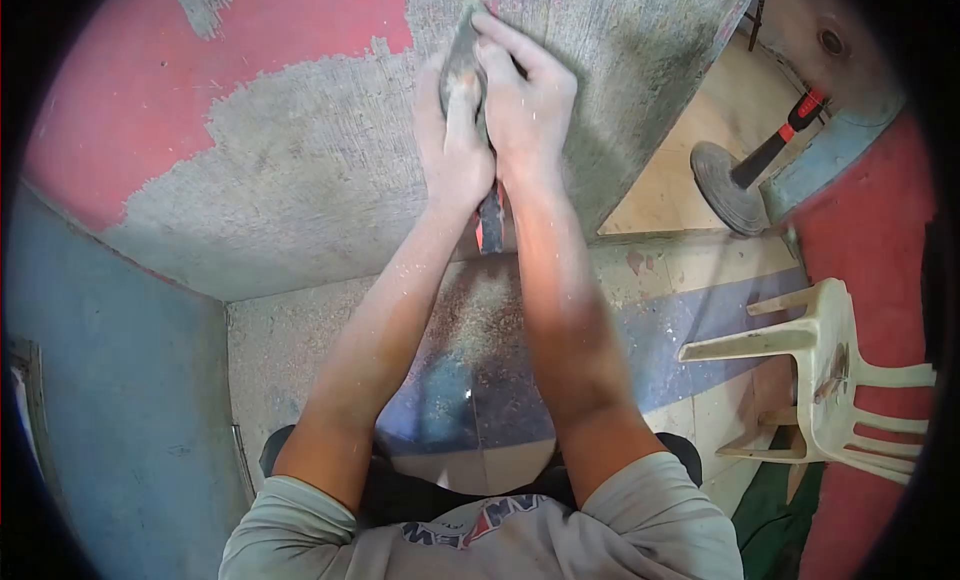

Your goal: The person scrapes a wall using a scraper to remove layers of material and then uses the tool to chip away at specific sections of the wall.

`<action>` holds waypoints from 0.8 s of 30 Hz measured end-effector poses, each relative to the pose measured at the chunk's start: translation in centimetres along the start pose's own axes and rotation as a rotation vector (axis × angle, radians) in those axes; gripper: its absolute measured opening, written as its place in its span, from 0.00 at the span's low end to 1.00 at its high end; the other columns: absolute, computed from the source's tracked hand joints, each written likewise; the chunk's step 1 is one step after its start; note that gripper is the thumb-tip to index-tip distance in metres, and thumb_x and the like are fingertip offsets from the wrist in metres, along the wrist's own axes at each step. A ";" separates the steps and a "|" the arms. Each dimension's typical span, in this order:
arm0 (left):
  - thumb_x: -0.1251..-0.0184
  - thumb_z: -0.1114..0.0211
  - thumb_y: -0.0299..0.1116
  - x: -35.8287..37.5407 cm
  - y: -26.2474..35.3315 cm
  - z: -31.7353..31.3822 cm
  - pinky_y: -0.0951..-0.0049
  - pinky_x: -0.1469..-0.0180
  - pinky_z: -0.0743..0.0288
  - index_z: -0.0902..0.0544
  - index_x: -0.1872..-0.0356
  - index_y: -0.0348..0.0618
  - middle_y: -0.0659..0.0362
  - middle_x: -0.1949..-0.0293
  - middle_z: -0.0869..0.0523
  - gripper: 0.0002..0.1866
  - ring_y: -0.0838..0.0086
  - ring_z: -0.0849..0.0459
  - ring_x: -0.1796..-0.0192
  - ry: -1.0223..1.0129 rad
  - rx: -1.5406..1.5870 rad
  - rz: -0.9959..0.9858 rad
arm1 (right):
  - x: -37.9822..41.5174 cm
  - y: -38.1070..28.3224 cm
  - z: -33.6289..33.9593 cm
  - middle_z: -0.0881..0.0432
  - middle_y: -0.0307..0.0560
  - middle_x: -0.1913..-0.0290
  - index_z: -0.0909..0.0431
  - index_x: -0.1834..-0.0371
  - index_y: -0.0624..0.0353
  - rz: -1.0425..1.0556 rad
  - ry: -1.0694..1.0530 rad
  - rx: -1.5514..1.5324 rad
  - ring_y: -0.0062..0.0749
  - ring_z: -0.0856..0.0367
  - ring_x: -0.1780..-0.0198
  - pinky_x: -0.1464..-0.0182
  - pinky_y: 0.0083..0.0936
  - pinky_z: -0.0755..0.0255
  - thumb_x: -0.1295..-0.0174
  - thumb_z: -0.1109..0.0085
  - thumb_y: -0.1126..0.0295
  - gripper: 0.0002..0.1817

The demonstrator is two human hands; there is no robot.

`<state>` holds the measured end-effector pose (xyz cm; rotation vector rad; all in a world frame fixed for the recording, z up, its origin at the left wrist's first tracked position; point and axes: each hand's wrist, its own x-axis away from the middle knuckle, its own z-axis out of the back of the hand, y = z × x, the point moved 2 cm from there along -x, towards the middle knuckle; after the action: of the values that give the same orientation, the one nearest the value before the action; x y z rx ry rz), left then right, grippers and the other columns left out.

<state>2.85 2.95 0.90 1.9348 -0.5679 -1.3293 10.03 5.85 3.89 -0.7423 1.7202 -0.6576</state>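
Both hands hold a scraper (459,65) against the wall (330,130), and its grey blade points upward. My left hand (455,155), coated in pale dust, is closed around the blade with the thumb lying along its face. On the other side, my right hand (525,110) is also closed on it, fingers bent near the upper tip. A dark and red end (490,225) of the tool sticks out below, between my wrists. Rough grey surface shows around the hands, and pink paint (290,25) covers the wall's upper left.
Paint flakes and dust lie over the tiled floor (300,330). At the right, a plastic chair (825,380) lies tipped over by a red wall (865,240). Past the wall's right edge a round-based stand (730,190) leans. A blue wall (120,350) borders the left.
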 end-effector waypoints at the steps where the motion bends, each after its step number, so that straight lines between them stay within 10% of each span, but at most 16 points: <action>1: 0.20 0.47 0.37 1.2 -0.8 0.1 0.64 0.34 0.30 0.23 0.37 0.32 0.47 0.45 0.17 0.21 0.62 0.20 0.41 0.029 -0.044 0.001 | 0.9 0.6 0.5 0.09 0.54 0.49 0.12 0.45 0.66 -0.016 -0.006 0.008 0.31 0.13 0.46 0.39 0.26 0.24 0.32 0.42 0.77 0.15; 19: 0.19 0.47 0.37 5.6 -4.3 1.2 0.64 0.36 0.29 0.22 0.38 0.33 0.49 0.44 0.16 0.19 0.64 0.20 0.42 0.039 -0.080 0.085 | 5.0 3.7 2.4 0.09 0.48 0.46 0.13 0.43 0.67 -0.281 -0.024 0.034 0.26 0.15 0.46 0.40 0.22 0.25 0.31 0.42 0.76 0.16; 24: 0.19 0.47 0.39 1.1 -0.5 0.2 0.61 0.39 0.28 0.23 0.37 0.34 0.45 0.47 0.16 0.20 0.56 0.18 0.45 0.048 -0.085 -0.009 | 0.6 0.0 0.5 0.09 0.47 0.47 0.13 0.43 0.68 -0.035 -0.018 0.014 0.24 0.15 0.48 0.42 0.21 0.24 0.31 0.40 0.75 0.16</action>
<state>3.06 2.45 -0.24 1.8962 -0.4723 -1.2888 10.36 5.31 3.41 -0.7676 1.6877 -0.6837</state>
